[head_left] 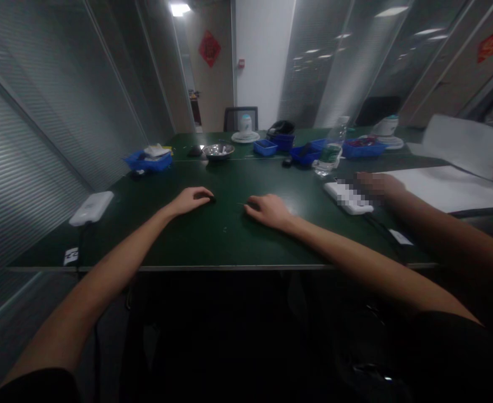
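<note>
My left hand (191,200) rests over the green table, its thumb and fingers curved together in a pinch. A small dark object (213,198) shows at its fingertips, too small to name. Facing it across a short gap, my right hand (269,210) lies low over the tabletop with its fingers closed. A thin, pale, needle-like piece (241,204) sticks out from these fingers towards the left hand. The rest of that piece is hidden in the grip.
White power-bank-like boxes (92,207) lie at the left and right. Behind stand a blue tray (149,161), a metal bowl (218,151) and a plastic bottle (330,151). A co-worker's hand (378,187) is beside white paper sheets (431,184) at right.
</note>
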`<state>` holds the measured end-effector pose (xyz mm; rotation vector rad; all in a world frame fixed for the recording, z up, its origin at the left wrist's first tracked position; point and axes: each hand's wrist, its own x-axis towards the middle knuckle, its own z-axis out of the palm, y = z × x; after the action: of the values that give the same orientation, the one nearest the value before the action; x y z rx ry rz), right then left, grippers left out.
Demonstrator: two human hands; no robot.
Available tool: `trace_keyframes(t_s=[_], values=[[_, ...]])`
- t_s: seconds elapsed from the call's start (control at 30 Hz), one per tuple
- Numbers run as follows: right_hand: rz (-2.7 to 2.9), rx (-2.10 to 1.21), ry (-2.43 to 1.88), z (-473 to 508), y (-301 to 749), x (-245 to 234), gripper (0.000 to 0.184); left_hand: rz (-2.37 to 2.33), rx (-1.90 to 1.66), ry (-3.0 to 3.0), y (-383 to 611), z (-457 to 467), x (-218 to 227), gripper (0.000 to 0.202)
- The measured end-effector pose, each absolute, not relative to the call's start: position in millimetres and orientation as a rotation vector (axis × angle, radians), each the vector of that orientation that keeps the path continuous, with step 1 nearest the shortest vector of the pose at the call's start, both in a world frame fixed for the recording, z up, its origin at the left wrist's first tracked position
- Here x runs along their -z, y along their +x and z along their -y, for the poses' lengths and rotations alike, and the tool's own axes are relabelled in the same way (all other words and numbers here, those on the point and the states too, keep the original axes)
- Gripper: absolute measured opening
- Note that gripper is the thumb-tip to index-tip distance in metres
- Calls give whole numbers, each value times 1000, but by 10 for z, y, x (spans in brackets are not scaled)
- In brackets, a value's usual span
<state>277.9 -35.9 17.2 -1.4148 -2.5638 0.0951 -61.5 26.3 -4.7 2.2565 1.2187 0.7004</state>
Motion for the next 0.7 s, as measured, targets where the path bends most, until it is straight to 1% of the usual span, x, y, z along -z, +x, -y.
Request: trace_keyframes(t_s=[0.17, 0.33, 0.53, 0.7], values=[[2565, -139, -1417, 367, 2784, -184, 50, -1474, -843, 2092, -1256, -492, 91, 40], [2557, -175, -1393, 380, 2794, -201, 50, -1862, -958, 2056, -1794, -580, 126, 31], [2565, -210, -1404, 405, 2797, -238, 50, -2009, -1030, 2116, -1966, -577, 151, 29], [2576, -215, -1394, 406, 2802, -242, 49, -2114, -1040, 2017, -1979, -523, 112, 26]])
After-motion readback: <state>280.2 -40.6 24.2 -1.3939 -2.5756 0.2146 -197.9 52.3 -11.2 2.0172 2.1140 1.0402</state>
